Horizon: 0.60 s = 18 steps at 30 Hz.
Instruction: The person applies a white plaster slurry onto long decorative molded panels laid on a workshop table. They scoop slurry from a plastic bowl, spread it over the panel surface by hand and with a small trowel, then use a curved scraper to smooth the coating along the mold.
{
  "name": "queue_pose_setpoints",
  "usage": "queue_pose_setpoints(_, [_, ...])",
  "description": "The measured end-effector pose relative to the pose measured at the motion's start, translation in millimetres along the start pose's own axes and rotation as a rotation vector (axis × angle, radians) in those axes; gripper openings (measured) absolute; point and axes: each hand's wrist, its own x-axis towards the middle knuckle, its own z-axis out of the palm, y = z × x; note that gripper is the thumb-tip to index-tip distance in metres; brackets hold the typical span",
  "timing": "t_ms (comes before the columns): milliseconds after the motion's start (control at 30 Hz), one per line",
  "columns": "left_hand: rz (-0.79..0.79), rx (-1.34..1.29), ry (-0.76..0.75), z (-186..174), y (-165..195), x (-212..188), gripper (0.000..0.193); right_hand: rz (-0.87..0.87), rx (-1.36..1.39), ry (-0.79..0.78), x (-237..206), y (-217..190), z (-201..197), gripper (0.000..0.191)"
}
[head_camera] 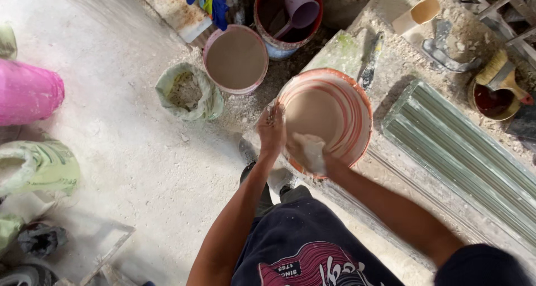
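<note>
A round orange basin (357,104) smeared with pale plaster mix stands on the edge of a dusty work surface. My left hand (272,128) grips its near-left rim, fingers curled over the edge. My right hand (308,152), coated in white plaster, reaches inside the basin along its near wall, holding a lump of the wet mix. The mix pools beige in the basin's bottom.
A pink bucket (235,59) of beige liquid and a red bucket (287,12) with a purple scoop stand on the floor beyond. An open green sack (188,92) of powder lies left. A ribbed green mould (458,146) lies right, with a brush in a tin (497,93).
</note>
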Motion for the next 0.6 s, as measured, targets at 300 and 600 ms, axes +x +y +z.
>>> queue_pose_setpoints(300, [0.184,0.269,0.064,-7.3,-16.1,-4.3,0.045,0.446,0.123,0.712,56.0,48.6,-8.4,0.036])
queue_pose_setpoints(600, [0.266,0.249,0.033,-24.4,1.2,-18.8,0.070,0.243,0.064,0.483,-3.3,29.1,-9.5,0.035])
